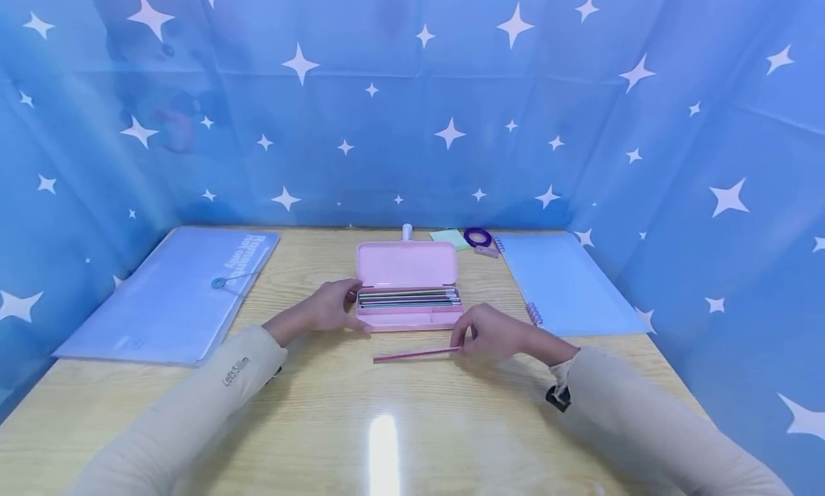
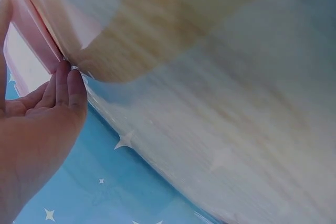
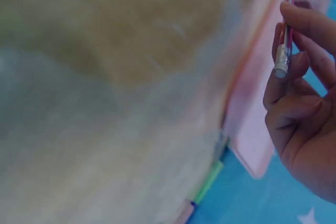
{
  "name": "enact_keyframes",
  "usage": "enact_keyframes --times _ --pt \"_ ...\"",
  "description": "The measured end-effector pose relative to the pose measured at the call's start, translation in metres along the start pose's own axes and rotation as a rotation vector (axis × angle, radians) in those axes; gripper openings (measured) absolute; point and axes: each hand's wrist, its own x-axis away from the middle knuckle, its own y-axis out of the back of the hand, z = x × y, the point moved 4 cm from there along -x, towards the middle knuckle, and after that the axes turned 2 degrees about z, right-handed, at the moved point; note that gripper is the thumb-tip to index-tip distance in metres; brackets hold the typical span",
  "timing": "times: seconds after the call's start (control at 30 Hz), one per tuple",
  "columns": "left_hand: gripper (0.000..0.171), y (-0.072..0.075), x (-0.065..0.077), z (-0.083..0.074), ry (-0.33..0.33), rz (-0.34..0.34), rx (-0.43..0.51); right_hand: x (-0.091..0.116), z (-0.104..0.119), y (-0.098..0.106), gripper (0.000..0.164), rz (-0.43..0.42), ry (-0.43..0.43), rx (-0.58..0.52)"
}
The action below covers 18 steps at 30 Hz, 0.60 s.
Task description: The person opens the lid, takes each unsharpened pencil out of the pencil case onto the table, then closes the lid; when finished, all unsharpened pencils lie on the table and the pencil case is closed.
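Head view: white glare is being reflected off the tabletop [image 1: 309, 431] in front of the pencil case [image 1: 394, 316]; soft shadows are being cast front-left and front-right. Wrist views are being rendered dimmer, partly blurred.

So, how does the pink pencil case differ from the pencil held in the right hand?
The pencil case is wide and box-shaped; the pencil is long and thin. The case rests open on the table, with the left hand on it, while the pencil is pinched by the right hand. Both look pinkish.
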Motion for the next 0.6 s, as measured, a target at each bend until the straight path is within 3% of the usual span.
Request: enact_keyframes --times 0.3,0.6 --pt "0.109 0.001 0.004 0.005 0.030 0.001 0.006 -0.008 0.004 -0.018 0.008 -0.115 -0.016 0.138" --pt "0.106 0.001 0.003 0.001 0.004 -0.002 0.018 -0.012 0.007 -0.019 0.005 -0.138 -0.043 0.217"
